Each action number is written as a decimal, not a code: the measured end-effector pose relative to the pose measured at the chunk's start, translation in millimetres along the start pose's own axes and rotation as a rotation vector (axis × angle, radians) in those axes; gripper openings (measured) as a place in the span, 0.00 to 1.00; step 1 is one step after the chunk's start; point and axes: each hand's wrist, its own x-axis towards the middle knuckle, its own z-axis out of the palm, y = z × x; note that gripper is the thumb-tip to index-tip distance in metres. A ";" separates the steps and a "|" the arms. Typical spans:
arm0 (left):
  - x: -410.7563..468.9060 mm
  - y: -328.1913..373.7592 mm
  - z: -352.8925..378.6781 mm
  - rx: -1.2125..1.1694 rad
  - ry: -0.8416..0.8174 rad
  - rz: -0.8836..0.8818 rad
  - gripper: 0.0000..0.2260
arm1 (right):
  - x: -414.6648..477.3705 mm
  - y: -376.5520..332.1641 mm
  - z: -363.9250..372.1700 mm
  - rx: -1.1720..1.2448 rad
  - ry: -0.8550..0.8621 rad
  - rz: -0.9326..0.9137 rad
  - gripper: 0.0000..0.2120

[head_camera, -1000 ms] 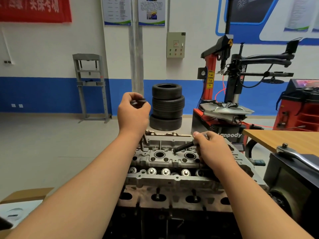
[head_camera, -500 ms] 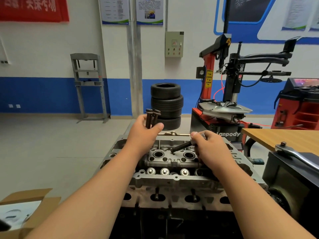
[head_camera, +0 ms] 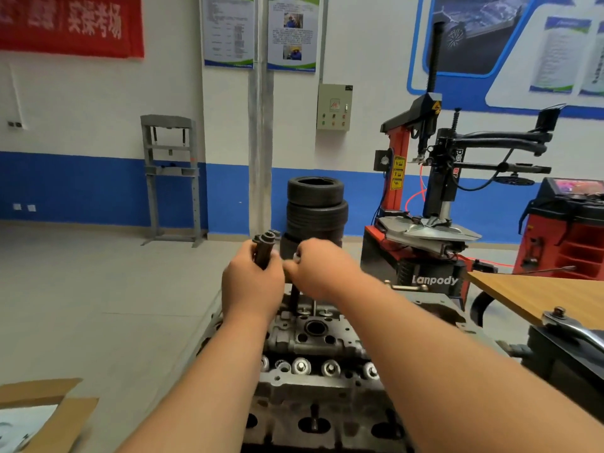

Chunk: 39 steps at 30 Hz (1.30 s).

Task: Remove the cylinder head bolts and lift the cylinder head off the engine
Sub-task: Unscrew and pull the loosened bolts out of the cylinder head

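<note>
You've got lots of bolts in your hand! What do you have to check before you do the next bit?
1. Pulled bolts held safely: ok. The left hand grips a bunch of bolts, heads up.
2. Hold on the next bolt: ok. The right hand pinches its top end.
3. That bolt free of the cylinder head: cannot tell. Its lower end is blurred.
4. All bolts out: cannot tell. The arms hide part of the cylinder head.
5. Hands free to lift the cylinder head: not ok. Both are full.
</note>
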 end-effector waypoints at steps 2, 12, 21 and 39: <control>2.7 0.0 -0.5 -0.028 0.057 -0.059 0.11 | 1.8 1.7 4.2 -0.017 -0.025 -0.002 0.12; 10.7 -2.2 -0.4 -0.108 0.146 -0.233 0.09 | 6.5 -3.4 15.6 -0.108 0.034 -0.143 0.10; 6.2 0.5 0.8 -0.046 0.050 -0.190 0.12 | -4.3 9.8 32.6 0.087 0.163 -0.119 0.14; 8.3 -5.3 3.4 -0.037 0.022 -0.179 0.06 | -14.1 15.7 29.3 0.363 0.108 -0.169 0.16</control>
